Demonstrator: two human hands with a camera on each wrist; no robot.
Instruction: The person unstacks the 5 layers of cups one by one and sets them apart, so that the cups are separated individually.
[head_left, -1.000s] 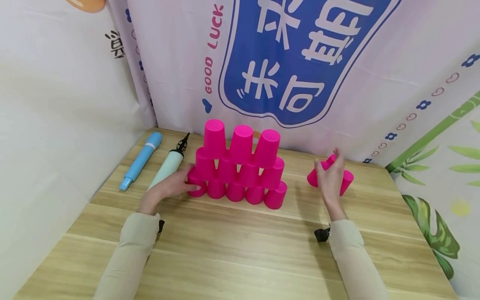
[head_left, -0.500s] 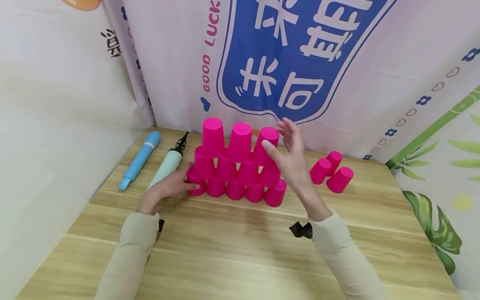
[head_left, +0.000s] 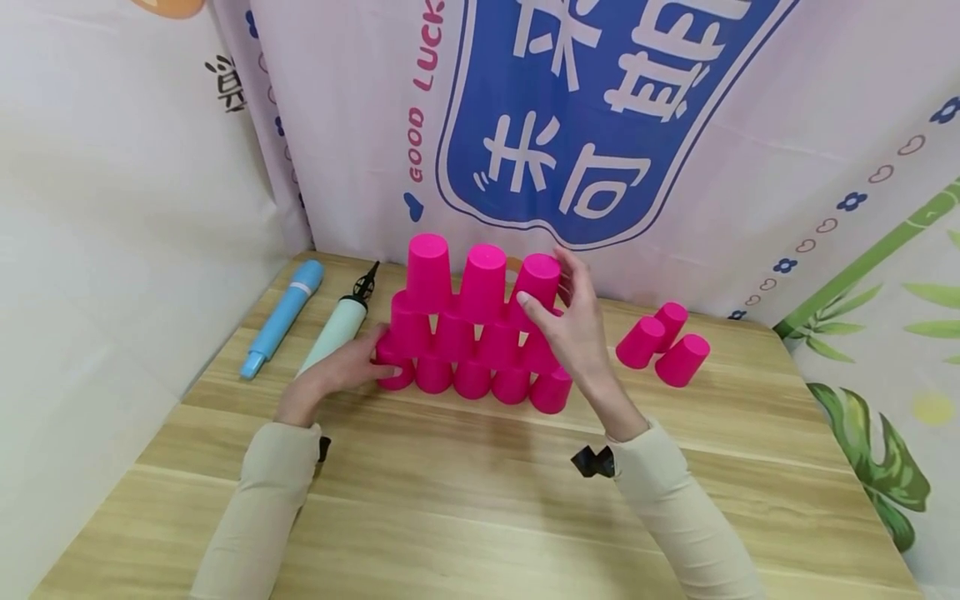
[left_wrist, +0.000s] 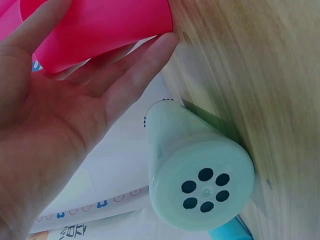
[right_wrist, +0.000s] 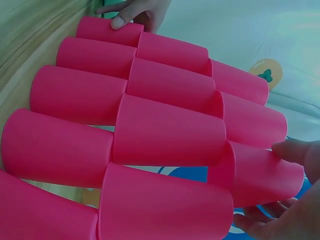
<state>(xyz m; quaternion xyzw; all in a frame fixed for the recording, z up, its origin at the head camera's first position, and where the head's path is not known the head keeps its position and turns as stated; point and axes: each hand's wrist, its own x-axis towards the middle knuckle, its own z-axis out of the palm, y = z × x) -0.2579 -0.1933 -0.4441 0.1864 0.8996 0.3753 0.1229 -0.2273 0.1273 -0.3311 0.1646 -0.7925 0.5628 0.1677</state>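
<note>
Bright pink cups stand upside down in a three-row pyramid on the wooden table. At the pyramid's left end, my left hand [head_left: 337,368] holds the bottom-row corner cup [head_left: 395,353]. Its thumb lies across the front and the fingers go behind; the left wrist view shows those fingers along the pink wall [left_wrist: 115,30]. Higher up, my right hand [head_left: 577,329] has its thumb and fingers on either side of the top row's rightmost cup [head_left: 538,283]. That cup [right_wrist: 265,172] sits on the middle row in the right wrist view, with some fingertips hidden behind it.
Three loose pink cups [head_left: 670,346] stand upside down at the right of the table [head_left: 465,500]. To the left lie a pale green hand pump [head_left: 335,332] with a black nozzle and a blue tube-shaped pump [head_left: 281,321]. A printed cloth [head_left: 360,125] hangs behind.
My right hand has moved left from the loose cups to the top row's rightmost cup, and its thumb and fingers have drawn closer around it. The left hand stays on its cup.
</note>
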